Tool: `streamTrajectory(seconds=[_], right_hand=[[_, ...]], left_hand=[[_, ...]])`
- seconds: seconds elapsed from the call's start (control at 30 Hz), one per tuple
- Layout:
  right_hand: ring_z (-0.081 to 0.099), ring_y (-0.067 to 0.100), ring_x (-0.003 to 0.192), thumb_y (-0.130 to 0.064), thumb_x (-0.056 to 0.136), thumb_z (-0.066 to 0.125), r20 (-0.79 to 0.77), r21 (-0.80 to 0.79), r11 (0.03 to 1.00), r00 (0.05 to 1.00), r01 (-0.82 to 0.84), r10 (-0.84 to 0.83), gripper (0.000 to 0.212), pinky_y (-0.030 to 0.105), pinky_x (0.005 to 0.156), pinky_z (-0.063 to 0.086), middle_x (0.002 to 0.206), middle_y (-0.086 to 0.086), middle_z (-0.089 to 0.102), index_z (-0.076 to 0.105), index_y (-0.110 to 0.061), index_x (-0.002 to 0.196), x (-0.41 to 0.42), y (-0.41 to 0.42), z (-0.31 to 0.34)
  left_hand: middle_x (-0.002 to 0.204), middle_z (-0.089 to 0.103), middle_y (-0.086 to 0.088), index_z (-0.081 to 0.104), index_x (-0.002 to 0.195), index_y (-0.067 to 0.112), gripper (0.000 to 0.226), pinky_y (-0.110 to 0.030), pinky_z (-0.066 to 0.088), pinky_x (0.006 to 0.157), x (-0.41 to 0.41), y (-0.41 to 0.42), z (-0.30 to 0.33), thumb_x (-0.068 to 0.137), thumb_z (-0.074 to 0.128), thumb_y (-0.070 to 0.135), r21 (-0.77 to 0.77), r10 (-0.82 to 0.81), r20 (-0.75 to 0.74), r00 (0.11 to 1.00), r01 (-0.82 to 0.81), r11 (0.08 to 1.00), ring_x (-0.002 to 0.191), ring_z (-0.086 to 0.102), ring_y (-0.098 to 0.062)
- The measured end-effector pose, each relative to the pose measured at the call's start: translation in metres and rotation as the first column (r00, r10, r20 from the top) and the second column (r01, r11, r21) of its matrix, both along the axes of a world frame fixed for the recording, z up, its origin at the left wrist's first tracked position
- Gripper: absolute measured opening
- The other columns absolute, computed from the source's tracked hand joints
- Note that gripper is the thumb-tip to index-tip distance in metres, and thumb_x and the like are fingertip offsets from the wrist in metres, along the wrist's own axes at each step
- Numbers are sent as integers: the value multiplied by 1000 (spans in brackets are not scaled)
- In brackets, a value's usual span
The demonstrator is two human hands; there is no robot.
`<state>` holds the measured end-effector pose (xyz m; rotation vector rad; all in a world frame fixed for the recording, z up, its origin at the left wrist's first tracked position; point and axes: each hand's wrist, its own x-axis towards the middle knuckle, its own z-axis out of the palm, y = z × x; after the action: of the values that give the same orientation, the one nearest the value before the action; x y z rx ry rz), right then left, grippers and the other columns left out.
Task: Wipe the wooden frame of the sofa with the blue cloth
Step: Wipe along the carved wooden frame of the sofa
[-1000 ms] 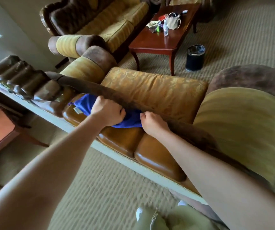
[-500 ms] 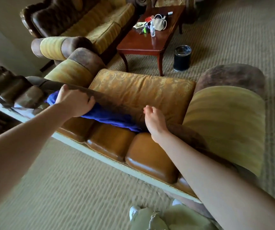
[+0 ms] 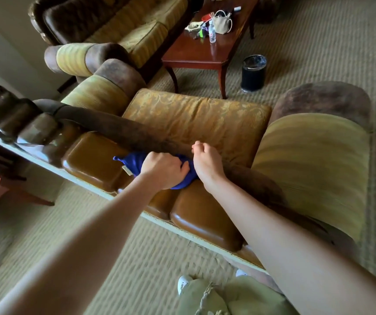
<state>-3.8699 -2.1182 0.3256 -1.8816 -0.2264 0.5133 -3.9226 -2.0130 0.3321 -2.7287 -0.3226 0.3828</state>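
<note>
Blue cloth point(image 3: 137, 163) sits bunched on the glossy brown wooden frame point(image 3: 96, 155) along the back top of the armchair, just behind the dark brown velvet back roll point(image 3: 137, 135). Left hand point(image 3: 163, 170): fingers curled tight round the cloth, pressing it down onto the frame; a white tag on the cloth shows beside the wrist. Right hand point(image 3: 206, 163): fingers curled into a loose fist, resting on the back roll and touching the cloth's right end; cannot tell whether it actually pinches any fabric. Both bare forearms reach in from the bottom of the view.

Frame runs diagonally, carved into rounded lobes, darker ones at far left. Beyond the roll: gold patterned fabric seat cushion point(image 3: 196, 117), with striped yellow and brown padded armrests point(image 3: 314, 164) either side. Further back: matching sofa point(image 3: 123, 26), reddish wooden coffee table point(image 3: 209, 53) holding a clear plastic bottle point(image 3: 212, 34) and a small beige bag point(image 3: 222, 23). Black cylindrical waste bin point(image 3: 253, 72) stands on the ribbed beige carpet point(image 3: 318, 42) near the table leg.
</note>
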Motion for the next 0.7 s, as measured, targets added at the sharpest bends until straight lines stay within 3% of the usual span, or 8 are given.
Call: streamTrajectory(seconds=[0.1, 0.2, 0.3, 0.4, 0.57, 0.67, 0.7], right_hand=[[58, 25, 108, -26, 103, 29, 70, -91, 992, 993, -88, 95, 41, 26, 82, 41, 122, 12, 61, 57, -2, 121, -6, 4, 0], [58, 25, 107, -25, 103, 28, 149, -271, 943, 960, -192, 238, 40, 32, 86, 45, 121, 12, 60, 56, -6, 123, -10, 8, 1], [55, 28, 114, -17, 99, 33, 136, -364, 892, 931, -270, 338, 36, 37, 93, 46, 129, 10, 56, 51, -11, 131, -11, 9, 0], [53, 29, 115, -16, 97, 34, 117, -391, 840, 885, -376, 451, 39, 39, 96, 46, 133, 9, 53, 48, -16, 134, -12, 10, 1], [58, 29, 97, -25, 100, 31, 140, -368, 781, 800, -505, 583, 31, 40, 81, 48, 115, 10, 61, 54, -17, 119, -26, 35, 4], [56, 30, 109, -21, 102, 28, 253, -322, 797, 765, -511, 592, 35, 38, 88, 43, 119, 14, 60, 50, -9, 126, -42, 65, 10], [53, 30, 113, -20, 103, 27, 283, -289, 807, 759, -515, 586, 37, 38, 94, 42, 124, 15, 57, 46, -7, 132, -47, 76, 14]], left_hand=[[84, 69, 0, 67, 77, 16, 62, -30, 38, 66, -5, -4, -2, 101, 15, 40, 3, 12, 37, 999, -12, 1000, 79, 60, -20], [83, 68, -1, 54, 66, 19, 51, -30, 40, 67, -8, -4, 2, 100, 19, 36, -23, -1, 68, 998, 3, 1000, 72, 54, -20], [83, 67, 2, 57, 73, 21, 48, -30, 41, 67, -12, 2, 3, 99, 21, 38, -22, -82, 70, 994, 84, 996, 75, 59, -21], [82, 66, 4, 62, 77, 24, 54, -32, 45, 71, -14, 23, 11, 101, 16, 41, -9, -97, 55, 994, 97, 995, 75, 60, -20], [70, 50, 6, 49, 65, 24, 53, -32, 33, 72, -19, 52, 37, 101, 13, 39, 125, -126, 61, 990, 117, 985, 69, 49, -18], [72, 52, 6, 57, 73, 21, 48, -31, 35, 73, -25, 84, 57, 99, 21, 39, 129, -72, 161, 984, 52, 990, 70, 47, -16], [76, 57, 5, 62, 81, 19, 44, -30, 38, 73, -27, 98, 63, 98, 26, 39, 59, -30, 229, 973, 17, 998, 72, 49, -17]])
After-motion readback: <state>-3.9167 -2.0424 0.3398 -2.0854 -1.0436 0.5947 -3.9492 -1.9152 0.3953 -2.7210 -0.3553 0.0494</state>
